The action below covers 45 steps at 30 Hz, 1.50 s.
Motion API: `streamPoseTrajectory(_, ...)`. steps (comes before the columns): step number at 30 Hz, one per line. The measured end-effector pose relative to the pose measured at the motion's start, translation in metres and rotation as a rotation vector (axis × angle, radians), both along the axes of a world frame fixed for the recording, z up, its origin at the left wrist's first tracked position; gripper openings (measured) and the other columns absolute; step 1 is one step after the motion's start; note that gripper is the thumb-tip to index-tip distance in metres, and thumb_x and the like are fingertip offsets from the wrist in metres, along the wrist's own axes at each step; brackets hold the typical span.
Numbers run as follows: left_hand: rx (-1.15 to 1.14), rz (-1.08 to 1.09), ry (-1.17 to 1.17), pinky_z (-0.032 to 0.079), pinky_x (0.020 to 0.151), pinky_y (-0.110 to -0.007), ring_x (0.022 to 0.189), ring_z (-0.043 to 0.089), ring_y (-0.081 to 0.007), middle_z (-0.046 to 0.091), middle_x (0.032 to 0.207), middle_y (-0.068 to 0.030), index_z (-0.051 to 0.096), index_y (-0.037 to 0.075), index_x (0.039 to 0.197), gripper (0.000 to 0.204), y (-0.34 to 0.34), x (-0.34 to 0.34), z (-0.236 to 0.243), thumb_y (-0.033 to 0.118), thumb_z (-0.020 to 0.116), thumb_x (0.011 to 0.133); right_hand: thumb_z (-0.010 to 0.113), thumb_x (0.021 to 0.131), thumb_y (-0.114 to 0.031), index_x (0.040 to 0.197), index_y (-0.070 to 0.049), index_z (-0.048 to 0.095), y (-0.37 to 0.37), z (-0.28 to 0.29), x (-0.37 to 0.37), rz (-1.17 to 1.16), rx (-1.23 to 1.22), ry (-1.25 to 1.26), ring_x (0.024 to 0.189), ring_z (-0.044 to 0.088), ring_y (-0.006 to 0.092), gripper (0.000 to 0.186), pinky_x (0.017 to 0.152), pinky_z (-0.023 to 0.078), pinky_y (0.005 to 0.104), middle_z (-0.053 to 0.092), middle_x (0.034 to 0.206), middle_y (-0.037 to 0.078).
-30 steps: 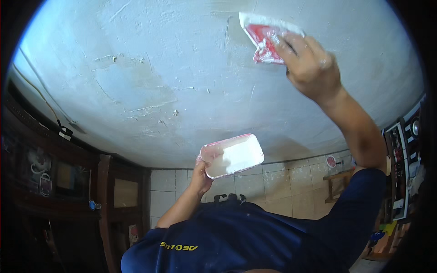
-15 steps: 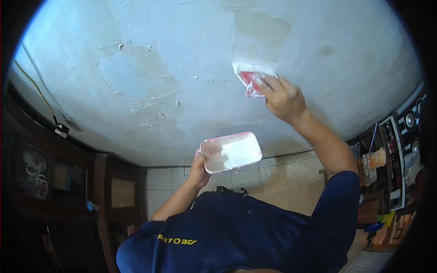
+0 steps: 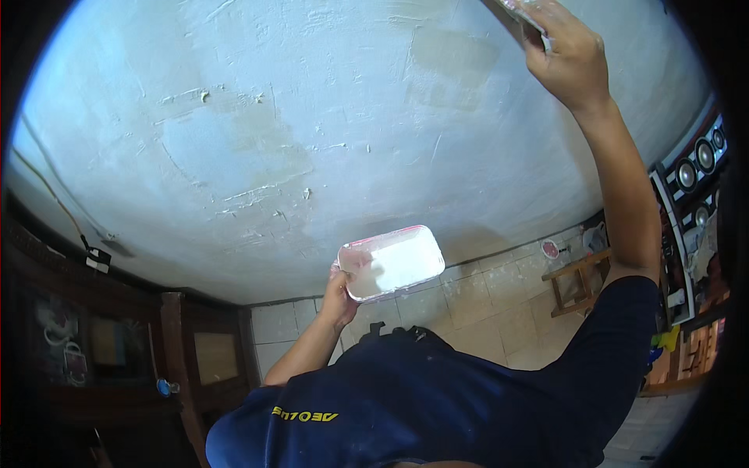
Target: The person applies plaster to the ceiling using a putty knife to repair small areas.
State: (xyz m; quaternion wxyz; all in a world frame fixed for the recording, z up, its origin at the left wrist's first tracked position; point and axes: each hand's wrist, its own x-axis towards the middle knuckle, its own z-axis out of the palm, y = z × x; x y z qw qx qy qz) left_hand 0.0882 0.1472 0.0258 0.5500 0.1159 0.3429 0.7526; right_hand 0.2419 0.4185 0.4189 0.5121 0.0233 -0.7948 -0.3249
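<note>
My left hand (image 3: 337, 303) grips the left end of a white, pink-rimmed plastic tub (image 3: 394, 261) holding white, creamy material, held low in front of the wall. My right hand (image 3: 569, 66) is raised high at the upper right, closed on a flat scraper (image 3: 511, 15) smeared with white, its far part cut off by the top edge and its pink surface barely showing. Whether the scraper touches the wall, I cannot tell. The pale wall (image 3: 273, 132) has rough white patches and ridges.
Dark wooden cabinets (image 3: 101, 351) with a glass door stand at left, below a cord and black adapter (image 3: 97, 261). Tiled floor (image 3: 491, 312) runs along the wall's foot. At right are a wooden stool (image 3: 569, 285), silver-ringed speakers (image 3: 686, 173) and cluttered shelving.
My right hand and scraper dipped down the wall, then rose up and rightward out toward the top edge. The tub in my left hand has barely moved.
</note>
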Motion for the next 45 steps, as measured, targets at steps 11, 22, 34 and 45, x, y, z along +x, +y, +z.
streamPoseTrajectory(11,-0.084,-0.035,0.022,0.041,0.101,-0.048,0.120,0.052,-0.0289,0.055,0.127,-0.0126,0.046,0.007,0.133,0.058,0.012,-0.008,-0.010,0.025,0.051,0.078,0.059,0.077,-0.010,0.106,-0.009,0.069,-0.011,-0.201,-0.010,-0.327,-0.025,-0.186,0.087,0.065,0.0218,0.031,0.062,0.057,0.0273,0.065,0.101,0.005)
streamPoseTrajectory(22,-0.117,-0.008,0.025,0.040,0.102,-0.048,0.122,0.050,-0.0293,0.052,0.130,-0.0119,0.045,0.009,0.134,0.056,0.038,0.019,0.000,0.025,0.049,0.080,0.061,0.072,-0.004,0.102,-0.012,0.070,0.017,-0.104,0.015,-0.072,-0.326,-0.333,0.072,0.066,0.0230,0.032,0.059,0.055,0.0347,0.064,0.081,0.005)
streamPoseTrajectory(34,-0.037,0.022,0.031,0.042,0.100,-0.048,0.121,0.051,-0.0311,0.052,0.131,-0.0136,0.042,0.009,0.137,0.063,0.044,0.029,-0.005,0.023,0.051,0.076,0.067,0.067,0.003,0.107,-0.009,0.069,0.030,-0.010,0.028,-0.025,-0.074,-0.127,0.070,0.063,0.0257,0.042,0.063,0.051,0.0334,0.065,0.088,0.008)
streamPoseTrajectory(45,-0.053,0.049,0.033,0.042,0.099,-0.048,0.121,0.051,-0.0294,0.051,0.131,-0.0112,0.044,0.012,0.135,0.059,0.052,0.029,-0.019,0.025,0.051,0.079,0.063,0.075,-0.014,0.107,-0.007,0.069,0.012,-0.161,0.008,-0.228,0.076,-0.149,0.076,0.062,0.0192,0.033,0.048,0.052,0.0222,0.062,0.091,0.008)
